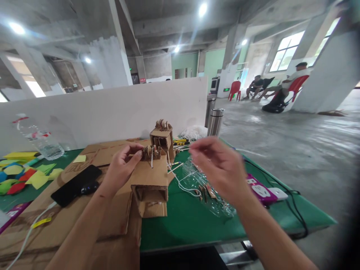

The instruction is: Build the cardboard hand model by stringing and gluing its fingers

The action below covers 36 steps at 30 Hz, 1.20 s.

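Note:
My left hand has its thumb and bent fingers closed on the left end of a cardboard spool. That spool of several discs is mounted on top of an open-fronted cardboard box. A short white stick stands at the spool's near side. To the right, my right hand is raised above the green table, blurred, its fingers curled together; anything between the fingertips cannot be made out. White string lies looped between the box and my right hand. A second cardboard box with discs stands just behind.
Clear plastic wrapping with cardboard scraps lies below my right hand. A purple package, black cables and a steel flask are on the right. Leftward are a phone, a mouse and a bottle. A white partition stands behind.

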### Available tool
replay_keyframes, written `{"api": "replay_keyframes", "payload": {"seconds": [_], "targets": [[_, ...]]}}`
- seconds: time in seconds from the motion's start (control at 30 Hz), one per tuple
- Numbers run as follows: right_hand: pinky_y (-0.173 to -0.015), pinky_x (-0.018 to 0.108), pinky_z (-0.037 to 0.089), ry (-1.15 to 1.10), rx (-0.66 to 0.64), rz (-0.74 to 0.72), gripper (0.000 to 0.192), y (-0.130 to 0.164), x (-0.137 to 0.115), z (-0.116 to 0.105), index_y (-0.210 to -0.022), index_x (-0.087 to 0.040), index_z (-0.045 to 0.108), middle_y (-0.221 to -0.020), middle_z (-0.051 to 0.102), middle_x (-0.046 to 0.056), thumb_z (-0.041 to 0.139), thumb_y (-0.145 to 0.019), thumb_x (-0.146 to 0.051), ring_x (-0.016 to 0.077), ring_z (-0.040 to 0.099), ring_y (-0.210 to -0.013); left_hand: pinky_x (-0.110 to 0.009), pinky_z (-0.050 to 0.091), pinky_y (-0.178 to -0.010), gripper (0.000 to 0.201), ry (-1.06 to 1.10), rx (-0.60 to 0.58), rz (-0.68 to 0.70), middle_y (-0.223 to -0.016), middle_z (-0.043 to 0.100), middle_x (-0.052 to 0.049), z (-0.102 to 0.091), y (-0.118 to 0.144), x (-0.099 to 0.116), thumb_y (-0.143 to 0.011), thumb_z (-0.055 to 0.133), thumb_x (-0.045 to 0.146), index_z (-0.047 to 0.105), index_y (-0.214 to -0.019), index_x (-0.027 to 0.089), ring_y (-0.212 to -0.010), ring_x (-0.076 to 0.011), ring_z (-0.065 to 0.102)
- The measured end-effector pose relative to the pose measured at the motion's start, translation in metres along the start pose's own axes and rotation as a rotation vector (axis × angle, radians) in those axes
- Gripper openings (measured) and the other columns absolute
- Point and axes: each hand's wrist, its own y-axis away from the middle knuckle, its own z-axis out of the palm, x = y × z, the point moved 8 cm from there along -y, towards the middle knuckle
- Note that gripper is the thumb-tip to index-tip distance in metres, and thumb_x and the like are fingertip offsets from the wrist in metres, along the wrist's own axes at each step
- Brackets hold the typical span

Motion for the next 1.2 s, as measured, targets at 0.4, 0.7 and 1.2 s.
{"api": "replay_keyframes", "payload": {"seconds": [0.4, 0.7, 1.2], "targets": [[-0.068, 0.032, 0.055, -0.068, -0.121, 0.056, 0.019, 0.003, 0.012, 0.066, -0.106, -0.019, 0.064, -0.099, 0.063, 0.007, 0.052, -0.092, -0.021, 0.0168, 0.063, -0.08, -0.028, 0.051, -0.068, 0.034, 0.16, -0.006, -0.061, -0.082, 0.067, -0.002, 0.002, -0.002, -0.012, -0.076, 0.072, 0.051, 0.064, -0.087, 0.02, -0.076, -0.0172, 0.063], [-0.06, 0.028, 0.052, -0.152, -0.123, 0.205, 0.026, 0.007, 0.023, 0.072, -0.115, -0.018, 0.059, -0.101, 0.065, 0.008, 0.051, -0.091, -0.026, 0.0167, 0.063, -0.078, -0.021, 0.045, -0.061, 0.037, 0.408, -0.058, -0.168, -0.075, 0.063, 0.002, 0.013, -0.004, -0.028, -0.069, 0.08, 0.048, 0.064, -0.086, 0.019, -0.066, -0.0113, 0.056], [-0.057, 0.028, 0.05, -0.197, -0.109, 0.224, 0.024, 0.009, 0.026, 0.072, -0.111, -0.019, 0.058, -0.096, 0.063, 0.007, 0.051, -0.09, -0.029, 0.0156, 0.059, -0.072, -0.02, 0.045, -0.061, 0.034, 0.512, -0.115, -0.244, -0.078, 0.065, 0.002, 0.017, -0.003, -0.034, -0.069, 0.083, 0.041, 0.065, -0.089, 0.02, -0.067, -0.0108, 0.058]]}}
